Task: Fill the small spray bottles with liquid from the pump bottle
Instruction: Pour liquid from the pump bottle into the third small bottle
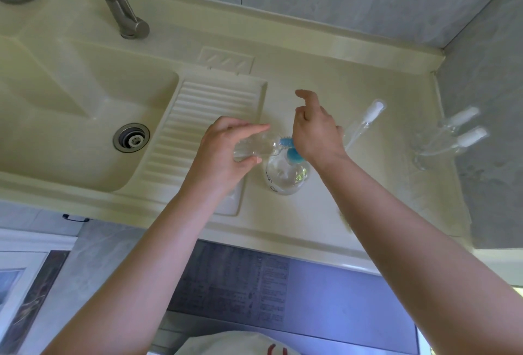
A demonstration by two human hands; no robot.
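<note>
1. The pump bottle (285, 176) stands upright on the cream countertop (325, 207), just right of the ribbed drainboard (209, 117), and it holds clear liquid
2. Its blue pump head (294, 154) sits directly under the right hand (314, 134)
3. That hand rests on top of the pump with the palm down; the index finger lifts up and away and the others bend loosely, but I cannot tell whether any of them curl round the pump
4. The left hand (226, 153) grips a small clear bottle (254, 148), thumb below and fingers wrapped over the top
5. This small bottle lies tilted almost flat, its open neck touching the blue nozzle (284, 142) of the pump bottle, just left of the pump head
6. Right of the pump bottle, a white sprayer top with its dip tube (365, 120) lies on the countertop, apart from any bottle
7. Well to the right of the pump bottle, near the grey wall, two clear spray bottles (450, 137) with white caps stand close together
8. Left of the pump bottle, past the drainboard, the sink basin (70, 128) shows its metal drain (131, 137), with the tap (121, 6) behind it
</note>
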